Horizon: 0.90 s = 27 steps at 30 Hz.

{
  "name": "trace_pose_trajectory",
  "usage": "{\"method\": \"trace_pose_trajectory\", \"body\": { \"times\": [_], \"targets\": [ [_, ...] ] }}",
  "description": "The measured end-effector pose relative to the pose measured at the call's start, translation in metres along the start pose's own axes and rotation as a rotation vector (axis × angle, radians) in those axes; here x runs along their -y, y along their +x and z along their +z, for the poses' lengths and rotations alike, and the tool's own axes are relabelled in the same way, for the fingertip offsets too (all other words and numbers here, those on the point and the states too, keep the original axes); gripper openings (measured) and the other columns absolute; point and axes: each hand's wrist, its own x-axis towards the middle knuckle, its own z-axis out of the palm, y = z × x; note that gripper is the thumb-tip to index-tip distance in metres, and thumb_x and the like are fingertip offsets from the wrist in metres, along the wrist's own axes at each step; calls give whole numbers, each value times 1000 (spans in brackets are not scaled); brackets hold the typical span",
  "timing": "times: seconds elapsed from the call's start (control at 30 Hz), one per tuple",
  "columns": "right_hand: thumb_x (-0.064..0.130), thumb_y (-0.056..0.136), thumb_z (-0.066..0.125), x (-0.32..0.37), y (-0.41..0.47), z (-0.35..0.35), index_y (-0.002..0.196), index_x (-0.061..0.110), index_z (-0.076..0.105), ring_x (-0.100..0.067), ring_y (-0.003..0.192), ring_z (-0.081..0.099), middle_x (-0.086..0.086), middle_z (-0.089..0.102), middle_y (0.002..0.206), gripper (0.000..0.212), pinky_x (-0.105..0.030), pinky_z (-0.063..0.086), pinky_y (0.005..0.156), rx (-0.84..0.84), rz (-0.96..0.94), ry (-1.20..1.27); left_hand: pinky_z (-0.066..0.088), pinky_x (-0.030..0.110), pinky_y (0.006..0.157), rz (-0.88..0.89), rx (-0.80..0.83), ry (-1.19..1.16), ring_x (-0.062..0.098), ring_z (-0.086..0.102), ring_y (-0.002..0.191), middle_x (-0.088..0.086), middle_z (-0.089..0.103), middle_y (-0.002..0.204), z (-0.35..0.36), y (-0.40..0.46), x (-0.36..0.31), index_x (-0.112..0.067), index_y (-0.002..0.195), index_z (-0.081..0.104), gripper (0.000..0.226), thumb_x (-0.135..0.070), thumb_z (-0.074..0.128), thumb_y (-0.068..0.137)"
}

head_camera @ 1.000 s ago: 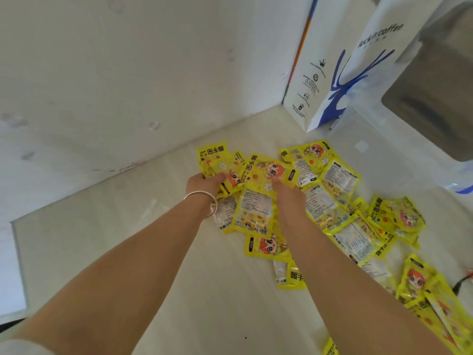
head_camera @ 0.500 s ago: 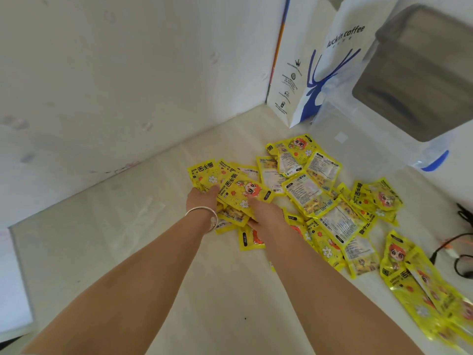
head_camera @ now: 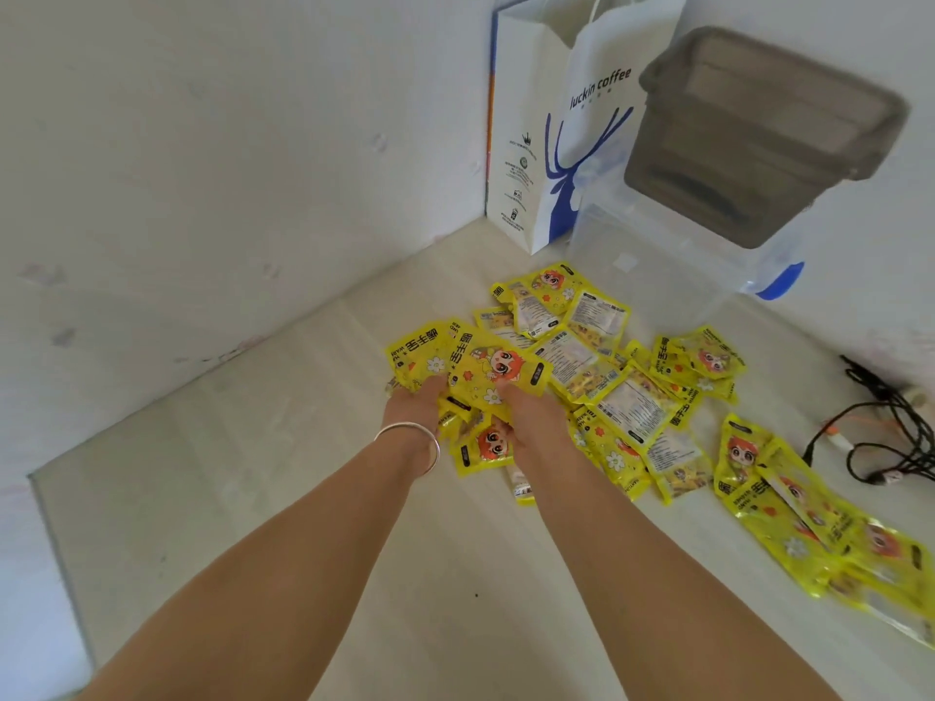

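Several yellow snack packets [head_camera: 597, 376] with a cartoon face lie scattered over a pale floor. My left hand [head_camera: 416, 403], with a silver bangle on its wrist, and my right hand [head_camera: 526, 414] reach side by side into the left end of the pile. Together they hold up a small bunch of packets [head_camera: 470, 369], which fan out above the fingers. The fingertips are hidden under the packets. More packets [head_camera: 809, 518] trail off toward the lower right.
A white Luckin Coffee paper bag [head_camera: 566, 139] stands in the corner. Beside it sits a clear plastic bin [head_camera: 657, 275] with a grey tub [head_camera: 759, 139] above it. Black cables [head_camera: 890, 437] lie at the right. White walls close the left and back.
Both hands have gathered packets and lifted the bunch slightly. The camera has tilted up and back, bringing the bag, the bin and the cables further into view.
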Motion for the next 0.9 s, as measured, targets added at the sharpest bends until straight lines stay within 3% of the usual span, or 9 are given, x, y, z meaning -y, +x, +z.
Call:
{"method": "trace_pose_trajectory", "body": {
  "times": [0.13, 0.23, 0.33, 0.4, 0.47, 0.6, 0.7, 0.77, 0.9],
  "targets": [
    [17, 84, 68, 2, -4, -20, 119, 10, 57, -23, 92, 60, -10, 63, 117, 38, -26, 46, 57, 23, -46, 59, 40, 29, 69, -25, -13, 15, 23, 49, 65, 7, 54, 75, 15, -24, 7, -8, 91, 55, 24, -32, 56, 88],
    [15, 85, 68, -3, -7, -41, 117, 7, 59, -21, 87, 59, -10, 63, 113, 34, -25, 44, 55, 21, -50, 86, 43, 32, 74, -52, -9, 1, 24, 53, 65, 9, 58, 77, 27, -40, 16, -7, 94, 59, 33, -38, 62, 82],
    [16, 84, 68, -8, -9, -65, 120, 4, 57, -20, 86, 57, -12, 61, 117, 40, -24, 43, 55, 69, -26, 124, 56, 48, 82, -106, 69, -133, 35, 66, 85, 21, 68, 96, 37, -46, 29, -2, 94, 64, 43, -39, 68, 71],
    [14, 87, 65, -7, -12, -81, 115, 4, 59, -17, 74, 55, -10, 62, 107, 30, -26, 41, 55, 123, -11, 165, 58, 48, 67, -157, 138, -173, 36, 64, 85, 20, 67, 93, 45, -58, 34, -6, 77, 67, 31, -35, 58, 86],
    [14, 89, 62, -3, -14, -98, 113, 6, 60, -17, 71, 54, -7, 63, 98, 25, -28, 42, 58, 157, 5, 220, 56, 44, 57, -207, 193, -185, 34, 64, 75, 18, 64, 87, 54, -68, 38, -9, 77, 63, 31, -35, 52, 91],
    [13, 92, 58, 2, -18, -129, 91, 14, 64, -19, 77, 58, -3, 67, 85, 6, -35, 46, 72, 230, 7, 268, 49, 62, 84, -217, 218, -144, 35, 66, 85, 20, 67, 96, 72, -87, 47, -12, 88, 56, 20, -32, 56, 87],
    [11, 90, 59, 2, -21, -149, 105, 6, 64, -27, 82, 63, -9, 71, 91, 17, -43, 48, 84, 220, -22, 320, 50, 53, 87, -155, 212, -174, 31, 64, 73, 19, 66, 81, 87, -98, 52, -7, 83, 58, 18, -24, 56, 88],
    [10, 89, 60, 2, -25, -162, 114, 4, 60, -27, 84, 64, -12, 68, 99, 26, -46, 47, 88, 184, -47, 299, 51, 50, 90, -99, 186, -73, 32, 63, 81, 18, 66, 86, 96, -99, 54, -9, 78, 59, 22, -30, 56, 85],
    [9, 90, 60, -5, -33, -194, 100, 12, 55, -18, 81, 65, -5, 67, 95, 11, -33, 53, 71, 82, -112, 265, 37, 34, 66, 3, 184, 244, 25, 43, 64, 12, 45, 76, 109, -107, 55, -8, 80, 53, 28, -33, 49, 91]
  ]
}}
